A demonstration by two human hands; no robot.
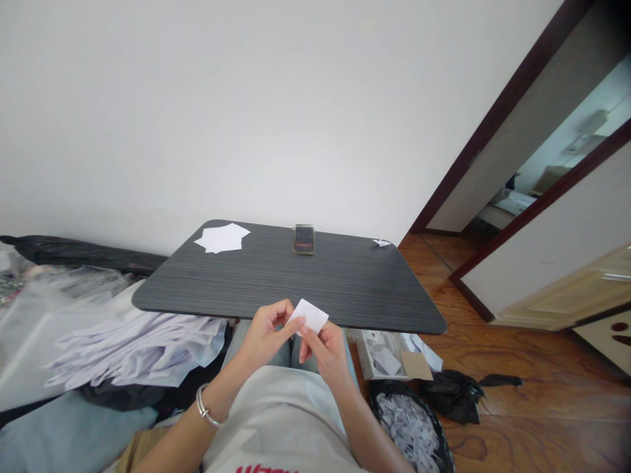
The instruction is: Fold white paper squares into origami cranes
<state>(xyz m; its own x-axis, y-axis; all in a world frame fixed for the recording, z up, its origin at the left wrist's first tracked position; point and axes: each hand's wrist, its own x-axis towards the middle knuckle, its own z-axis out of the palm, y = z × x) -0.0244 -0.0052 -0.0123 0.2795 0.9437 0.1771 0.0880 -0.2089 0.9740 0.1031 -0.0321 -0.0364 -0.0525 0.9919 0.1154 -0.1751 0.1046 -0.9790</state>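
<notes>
Both my hands hold a small folded white paper (310, 315) just in front of the near edge of a dark wood-grain table (276, 282). My left hand (266, 332), with a bracelet on its wrist, pinches the paper's left side. My right hand (325, 348) pinches its lower edge with closed fingers. On the table's far left lies a small stack of white paper sheets (221, 238). A small dark card-like object (303, 240) stands at the far middle, and a tiny folded paper figure (381, 243) sits at the far right corner.
A pile of white sheets (138, 348) lies on the left below the table. A cardboard box with papers (389, 358) and a black bag of paper pieces (411, 424) sit on the wooden floor at my right. An open doorway (537, 190) is at the right.
</notes>
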